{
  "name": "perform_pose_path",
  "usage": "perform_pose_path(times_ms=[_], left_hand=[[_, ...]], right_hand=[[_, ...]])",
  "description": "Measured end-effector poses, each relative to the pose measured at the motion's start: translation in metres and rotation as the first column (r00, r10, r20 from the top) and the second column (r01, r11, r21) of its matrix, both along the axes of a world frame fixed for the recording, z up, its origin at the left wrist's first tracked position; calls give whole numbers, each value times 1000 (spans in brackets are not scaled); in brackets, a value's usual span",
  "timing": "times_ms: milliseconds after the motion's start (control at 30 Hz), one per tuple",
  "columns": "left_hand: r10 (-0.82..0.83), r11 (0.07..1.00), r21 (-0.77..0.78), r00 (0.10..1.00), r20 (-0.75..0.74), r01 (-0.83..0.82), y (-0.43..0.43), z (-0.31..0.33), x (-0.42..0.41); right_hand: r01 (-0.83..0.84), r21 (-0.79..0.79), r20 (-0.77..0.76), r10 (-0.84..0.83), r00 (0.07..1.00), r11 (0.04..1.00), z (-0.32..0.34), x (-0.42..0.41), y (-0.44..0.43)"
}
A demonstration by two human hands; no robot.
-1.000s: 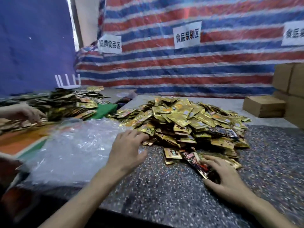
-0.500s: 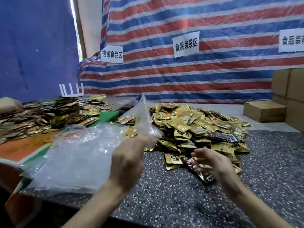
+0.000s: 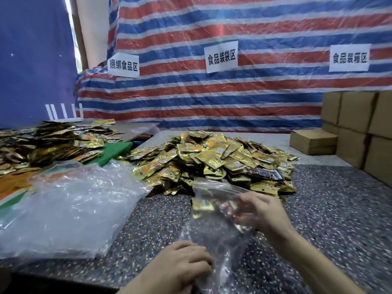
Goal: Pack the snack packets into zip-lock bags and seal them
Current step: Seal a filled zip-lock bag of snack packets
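On the speckled table, one bag is being filled.
The left hand grips the lower end of a clear zip-lock bag; the right hand pinches a few packets at its mouth. No sealed bag shows, and the heap of snack packets just behind looks barely touched, so most work remains.

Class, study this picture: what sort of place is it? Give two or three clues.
Probably a makeshift food-packing workshop: a heap of snack packets on the table, paper zone signs on the striped tarp, and stacked cardboard boxes.
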State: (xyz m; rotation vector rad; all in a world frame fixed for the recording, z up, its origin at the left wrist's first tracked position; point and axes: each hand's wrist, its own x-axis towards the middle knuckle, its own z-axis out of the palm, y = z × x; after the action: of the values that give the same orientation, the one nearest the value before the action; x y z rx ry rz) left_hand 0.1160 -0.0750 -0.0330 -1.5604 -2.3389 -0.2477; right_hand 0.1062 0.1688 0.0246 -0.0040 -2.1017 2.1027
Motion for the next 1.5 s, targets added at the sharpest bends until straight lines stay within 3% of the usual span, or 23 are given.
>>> perform_pose_path(times_ms=[67,200,267,300,367,433,467,600,700,767,867,1000,1133,1200,1233,1300,1333,1367,1400,1500], left_hand=[[102,995,-37,977,187,-96,-3,6,3],[256,966,-73,895,365,-246,-7,21,0],[309,939,-12,829,466,-344,-6,30,0],[285,907,106,778,560,-408,-3,35,2],[82,770,351,628,774,-533,12,48,12],[-95,700,376,443,892,-608,31,60,19],[-104,696,352,397,912,-626,40,65,21],[-82,711,348,420,904,-611,58,81,25],[-109,743,341,399,910,-576,52,93,25],[-111,745,324,371,922,-583,42,101,20],[-59,707,288,352,934,-646,23,106,6],[-18,729,243,336,942,-640,20,105,-8],[-115,562,375,379,918,-737,23,106,-31],[-70,486,419,443,894,-767,23,105,-48],[-44,457,428,461,887,-780,24,104,-58],[-6,416,431,471,882,-801,29,101,-75],[-1,412,425,467,884,-806,33,99,-82],[-3,417,422,463,886,-805,38,97,-87],[-9,425,427,468,884,-798,43,94,-91],[-7,468,472,531,848,-748,58,82,-97]], right_hand=[[28,7,13,-28,1000,1000,1,7,9],[46,68,30,-48,998,997,8,22,18],[4,57,38,-6,999,998,14,32,18],[-22,38,45,20,999,999,16,37,18],[-76,16,55,75,996,997,18,46,14],[-140,28,67,138,988,990,18,54,5],[-184,35,83,181,980,982,19,57,-1],[-335,18,193,326,926,942,34,67,-17],[-331,-4,266,320,909,944,47,70,-15],[-211,16,245,201,949,977,53,69,-9],[111,111,75,-120,990,988,53,64,4],[182,173,-47,-177,983,968,44,54,3],[86,-7,-23,-86,996,996,47,28,9],[100,150,-63,-92,994,984,41,12,19],[81,353,-64,-62,996,932,35,6,21],[-100,757,77,64,995,646,15,-6,23],[-197,853,173,94,980,482,1,-13,24],[-240,893,228,77,971,382,-9,-18,23],[-215,916,214,44,976,339,-16,-22,22],[-68,934,68,14,998,351,-33,-35,21]])
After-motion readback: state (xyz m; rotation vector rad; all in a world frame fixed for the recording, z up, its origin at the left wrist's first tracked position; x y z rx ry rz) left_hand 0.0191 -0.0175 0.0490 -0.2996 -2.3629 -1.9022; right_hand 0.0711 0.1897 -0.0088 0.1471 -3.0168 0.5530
